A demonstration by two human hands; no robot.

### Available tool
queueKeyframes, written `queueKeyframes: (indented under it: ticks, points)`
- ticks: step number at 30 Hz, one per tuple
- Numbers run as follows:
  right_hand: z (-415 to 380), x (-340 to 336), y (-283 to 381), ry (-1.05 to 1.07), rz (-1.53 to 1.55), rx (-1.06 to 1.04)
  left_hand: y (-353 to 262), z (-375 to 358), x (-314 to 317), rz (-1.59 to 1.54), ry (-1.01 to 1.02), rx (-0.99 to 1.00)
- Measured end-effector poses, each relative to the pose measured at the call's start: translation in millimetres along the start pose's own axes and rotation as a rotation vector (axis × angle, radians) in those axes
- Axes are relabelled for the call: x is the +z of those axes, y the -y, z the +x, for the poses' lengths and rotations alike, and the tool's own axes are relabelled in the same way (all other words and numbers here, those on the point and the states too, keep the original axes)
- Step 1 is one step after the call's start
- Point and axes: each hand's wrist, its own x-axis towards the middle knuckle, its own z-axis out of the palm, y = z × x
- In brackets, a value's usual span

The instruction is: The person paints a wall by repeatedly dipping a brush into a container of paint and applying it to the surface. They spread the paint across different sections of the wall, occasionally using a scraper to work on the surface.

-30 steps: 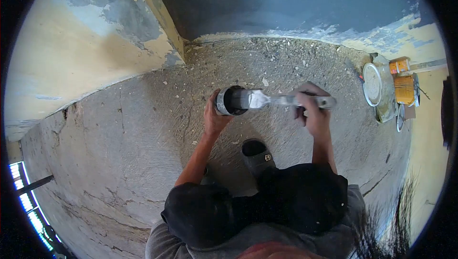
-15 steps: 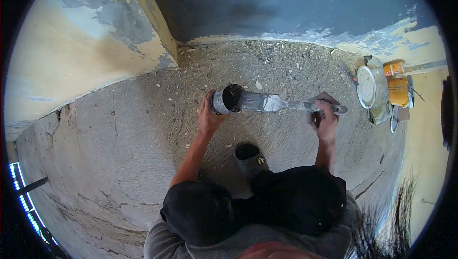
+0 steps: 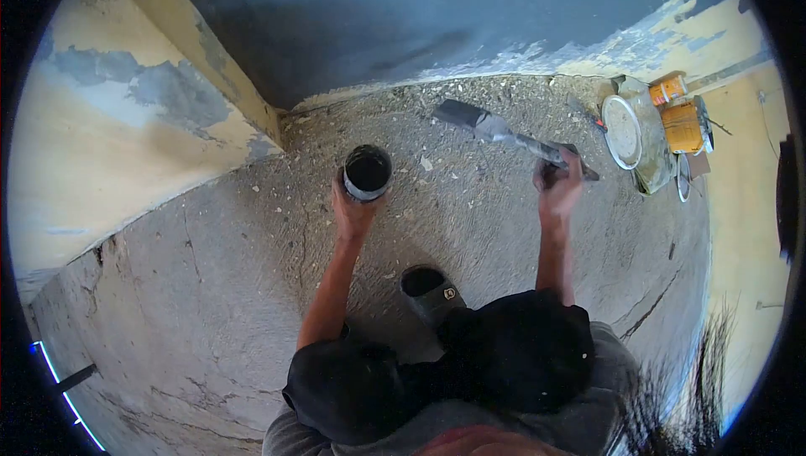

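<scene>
My left hand (image 3: 354,217) is wrapped round a small cup (image 3: 363,196) with a pale outside and a dark inside. The cup stands upright above the floor, its opening facing up. My right hand (image 3: 561,186) grips the handle of a paintbrush (image 3: 494,127). Dark grey bristles point left toward the painted wall, behind a pale, paint-smeared middle part. Brush and cup are apart, with the bristles up and to the right of the cup. How much paint the cup holds is hard to make out.
A wall (image 3: 403,15) with dark grey paint and a ragged lower edge rises ahead. A peeling yellow pillar (image 3: 201,70) juts out at left. On the rough concrete floor (image 3: 227,254), a round white lid (image 3: 621,133), an orange bucket (image 3: 683,128) and an orange can (image 3: 667,89) stand at right.
The paintbrush has come out of the cup and swung up toward the wall, bristles raised. My left hand and the cup have shifted slightly left, the cup now more upright.
</scene>
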Motion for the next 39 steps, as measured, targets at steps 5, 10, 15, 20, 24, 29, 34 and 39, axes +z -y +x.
queueKeyframes:
  ticks: [5,10,15,20,24,29,34,39]
  points:
    - [98,-7,-113,-0.177,-0.09,-0.355,-1,-1,-8,-0.036,0.043,-0.013]
    - [118,70,-105,-0.311,0.078,-0.404,11,-3,-4,-0.006,0.093,-0.051]
    - [89,91,-25,-0.089,0.273,-0.373,12,-2,-4,-0.043,0.072,0.008]
    - [49,44,-29,-0.099,0.242,-0.417,16,-2,-5,-0.028,0.072,0.04]
    - [42,32,-62,-0.161,0.154,-0.146,20,0,-2,0.003,0.054,0.024]
    - [106,85,-108,-0.335,0.107,-0.26,19,0,-3,0.008,0.058,0.0]
    - [74,88,-40,-0.153,0.298,-0.257,16,-3,-3,-0.051,0.077,-0.028]
    - [57,41,-66,-0.115,0.303,-0.276,42,-5,9,-0.152,0.082,-0.036]
